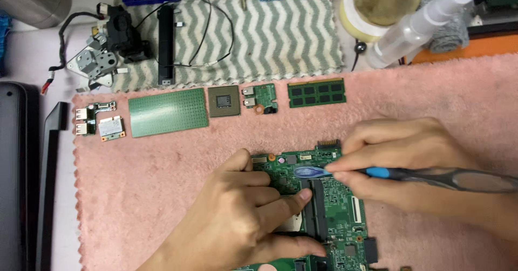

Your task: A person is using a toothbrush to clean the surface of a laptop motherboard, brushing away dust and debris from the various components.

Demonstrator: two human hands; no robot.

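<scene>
Both hands bare, nothing worn

Left hand (pixel 243 217) comes in from the bottom edge, right hand (pixel 404 163) from the right, and there's no glove, ring, watch or sleeve on either. Nails are short and plain, unpainted. Wrists and the bit of forearm in shot are uncovered too, right to the frame's edge.

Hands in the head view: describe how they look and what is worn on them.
Both the left hand and the right hand are bare: no gloves, rings or watch visible. No sleeves show on the forearms in frame. Fingernails are short and unpainted.
</scene>
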